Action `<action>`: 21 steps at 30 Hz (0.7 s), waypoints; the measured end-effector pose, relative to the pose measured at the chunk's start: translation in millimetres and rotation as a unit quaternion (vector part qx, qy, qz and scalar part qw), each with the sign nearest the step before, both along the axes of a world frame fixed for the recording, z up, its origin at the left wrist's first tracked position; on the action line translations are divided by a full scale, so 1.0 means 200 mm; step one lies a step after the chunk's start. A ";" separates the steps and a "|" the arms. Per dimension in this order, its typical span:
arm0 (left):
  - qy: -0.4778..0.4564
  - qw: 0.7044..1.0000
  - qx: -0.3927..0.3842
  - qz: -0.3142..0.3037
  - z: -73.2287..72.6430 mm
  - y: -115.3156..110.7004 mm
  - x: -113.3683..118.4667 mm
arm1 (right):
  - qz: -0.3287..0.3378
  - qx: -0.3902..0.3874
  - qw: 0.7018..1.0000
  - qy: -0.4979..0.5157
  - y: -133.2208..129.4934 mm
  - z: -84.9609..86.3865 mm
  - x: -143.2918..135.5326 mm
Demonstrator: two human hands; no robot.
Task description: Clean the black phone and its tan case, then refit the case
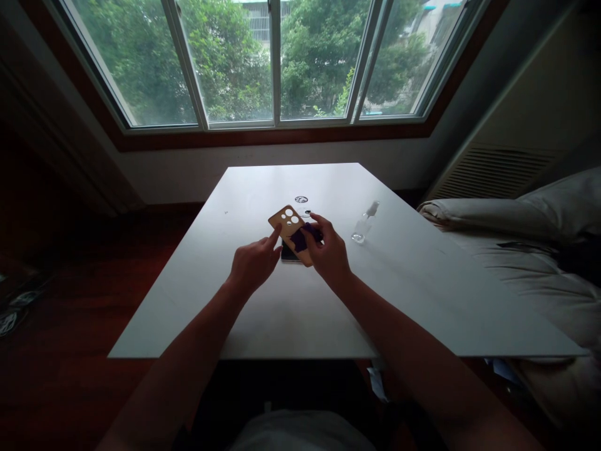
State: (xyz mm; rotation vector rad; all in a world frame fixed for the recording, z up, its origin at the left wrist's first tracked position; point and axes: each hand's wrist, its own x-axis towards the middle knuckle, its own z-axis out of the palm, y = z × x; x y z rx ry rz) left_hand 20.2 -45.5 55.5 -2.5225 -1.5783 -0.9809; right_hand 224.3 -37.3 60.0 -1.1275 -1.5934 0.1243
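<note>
A tan phone case (284,219) with round camera holes is held tilted above the middle of the white table. My left hand (256,262) grips its left edge, the index finger lying on the case just below the holes. In my right hand (328,250) a dark purple cloth (299,240) is pinched against the face of the case. Under the case, a dark phone (288,254) lies on the table, mostly covered from view.
A clear spray bottle (364,223) stands on the white table (399,300), right of my hands. Beyond the case lies a small round dark-patterned item (301,199). A window is behind the table; pale bedding (498,219) is at the right.
</note>
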 end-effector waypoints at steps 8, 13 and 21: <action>0.091 0.996 -0.006 0.006 -0.05 -0.02 0.06 | 0.012 -0.003 0.999 -0.033 0.00 -0.03 -0.01; 0.057 0.998 -0.012 -0.011 -0.03 -0.03 0.07 | 0.037 -0.004 0.998 -0.043 -0.02 -0.02 -0.03; -0.117 0.991 -0.042 -0.045 -0.03 -0.01 0.07 | 0.028 -0.014 0.998 0.062 -0.01 -0.01 -0.04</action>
